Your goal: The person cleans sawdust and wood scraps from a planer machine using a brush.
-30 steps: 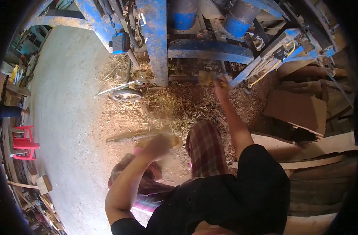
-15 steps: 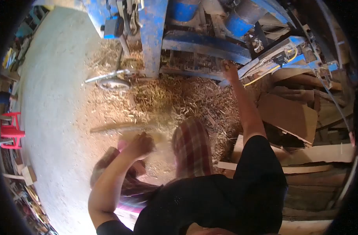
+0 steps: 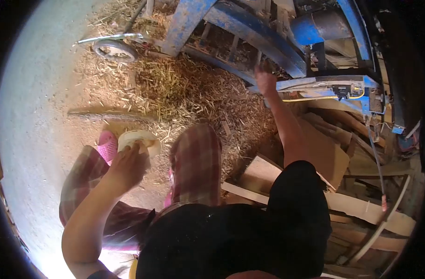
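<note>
My left hand (image 3: 131,162) is closed on the edge of a pale, round, bowl-like thing (image 3: 137,137), held low beside my knees over the wood shavings (image 3: 170,88). Part of that thing is hidden by my fingers. My right arm is stretched forward, and my right hand (image 3: 266,83) is at the lower part of the blue machine frame (image 3: 263,39), below a thick beam. Its fingers are curled, and I cannot tell what is in them. A pink clog (image 3: 107,146) on my foot shows just left of the pale thing.
A small wheel (image 3: 115,50) with a metal bar lies on the shavings at the upper left. A long wooden slab (image 3: 112,115) lies in front of my foot. Boards and offcuts (image 3: 324,149) are piled at the right, near a yellow cable (image 3: 310,98). Grey concrete floor (image 3: 40,107) spreads leftward.
The view has turned and tipped downward. My left hand has brought the pale round thing into clearer sight near the clog. My right hand stays by the machine's lower frame.
</note>
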A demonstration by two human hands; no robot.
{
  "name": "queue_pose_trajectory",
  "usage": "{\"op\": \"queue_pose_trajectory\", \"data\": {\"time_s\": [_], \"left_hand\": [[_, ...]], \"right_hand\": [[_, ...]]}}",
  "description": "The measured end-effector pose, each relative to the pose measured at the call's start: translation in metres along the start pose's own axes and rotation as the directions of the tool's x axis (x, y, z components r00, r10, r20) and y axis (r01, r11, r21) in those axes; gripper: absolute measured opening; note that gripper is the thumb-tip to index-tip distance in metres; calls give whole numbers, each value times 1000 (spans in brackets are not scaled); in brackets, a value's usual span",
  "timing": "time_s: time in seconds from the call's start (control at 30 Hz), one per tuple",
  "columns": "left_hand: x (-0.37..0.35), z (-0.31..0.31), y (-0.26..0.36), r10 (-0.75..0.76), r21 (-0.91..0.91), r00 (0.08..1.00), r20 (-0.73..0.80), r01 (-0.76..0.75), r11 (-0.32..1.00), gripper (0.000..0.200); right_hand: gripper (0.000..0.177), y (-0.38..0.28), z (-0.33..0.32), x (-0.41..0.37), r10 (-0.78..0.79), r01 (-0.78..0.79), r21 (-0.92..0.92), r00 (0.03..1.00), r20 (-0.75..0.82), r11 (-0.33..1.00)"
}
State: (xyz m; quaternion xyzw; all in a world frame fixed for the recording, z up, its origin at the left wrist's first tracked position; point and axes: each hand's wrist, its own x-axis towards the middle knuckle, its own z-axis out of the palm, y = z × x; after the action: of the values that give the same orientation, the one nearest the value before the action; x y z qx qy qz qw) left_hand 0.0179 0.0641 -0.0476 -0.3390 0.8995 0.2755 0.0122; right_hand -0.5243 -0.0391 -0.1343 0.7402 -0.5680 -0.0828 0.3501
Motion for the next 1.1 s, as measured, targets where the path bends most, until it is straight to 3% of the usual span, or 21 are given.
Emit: {"op": "queue_pose_trajectory", "data": {"time_s": [0.07, 0.1, 0.17, 0.27, 0.3, 0.37, 0.47, 0.5, 0.53, 0.6, 0.63, 0.7, 0.73, 0.8, 0.83, 0.93, 1.0, 1.07, 1.1], "left_hand": [[0, -6, 5, -11, -73, 998, 67, 16, 997, 23], [-3, 2, 2, 14, -80, 999, 39, -10, 997, 22], [-1, -1, 6, 33, -78, 999, 44, -30, 996, 22], [-2, -4, 7, 68, -69, 998, 1, -67, 995, 21], [-3, -4, 8, 77, -60, 996, -42, -79, 995, 21], [-4, -8, 9, 61, -72, 998, -33, -63, 995, 21], [-5, -10, 7, 39, -65, 999, -6, -39, 997, 22], [-5, -10, 7, 36, -54, 999, 9, -36, 998, 23], [-5, -10, 6, 38, -53, 999, 9, -38, 998, 23], [-6, -9, 7, 92, 2, 991, -96, -92, 996, 25], [-6, -10, 8, 97, 3, 990, -97, -98, 995, 25], [-5, -14, 11, 46, -63, 996, -73, -50, 997, 15], [-4, -15, 10, 47, -60, 996, -77, -52, 997, 15], [-2, -13, 7, 61, -55, 998, 0, -61, 997, 28], [-2, -12, 7, 59, -54, 998, -2, -59, 997, 28], [-2, -14, 7, 108, -45, 990, -90, -113, 993, 27], [-1, -19, 8, 67, -98, 998, 7, -66, 993, 27], [-1, -19, 7, 60, -82, 998, 7, -59, 995, 26], [-3, -17, 6, 50, -70, 999, 10, -49, 996, 25]], "right_hand": [[6, -6, 25, -13, 113, -84, -109, 950, 292, 990], [6, -6, 19, -6, 109, -81, -106, 950, 293, 991], [8, -5, -3, 14, 227, -137, -202, 813, 537, 970], [13, 14, 36, 8, 140, -118, -76, 773, 619, 990], [13, 11, 30, 14, 138, -113, -80, 776, 616, 990], [15, -12, 4, 33, 142, -361, 221, 751, 645, 906], [17, -38, -44, 57, 162, -334, 189, 785, 598, 923], [19, -37, -37, 52, 120, -242, 239, 893, 433, 940], [19, -32, -18, 46, 122, -244, 238, 893, 433, 940], [20, -23, 7, 40, 176, -281, 47, 713, 679, 958], [20, -19, 7, 41, 181, -283, 42, 712, 679, 958], [18, -11, 0, 48, 129, -91, -95, 550, 825, 991], [18, -10, -7, 54, 132, -93, -97, 553, 822, 991], [18, -11, -18, 62, 77, -254, 213, 793, 604, 943], [20, -22, -21, 67, 279, -489, 273, 784, 555, 829], [24, -25, -48, 79, 183, -367, 211, 789, 587, 906], [25, -8, -21, 68, 182, -326, 132, 771, 610, 936], [26, 9, -6, 62, 172, -270, 61, 756, 631, 961], [23, 13, -3, 60, 198, -309, 40, 697, 689, 950]]}}
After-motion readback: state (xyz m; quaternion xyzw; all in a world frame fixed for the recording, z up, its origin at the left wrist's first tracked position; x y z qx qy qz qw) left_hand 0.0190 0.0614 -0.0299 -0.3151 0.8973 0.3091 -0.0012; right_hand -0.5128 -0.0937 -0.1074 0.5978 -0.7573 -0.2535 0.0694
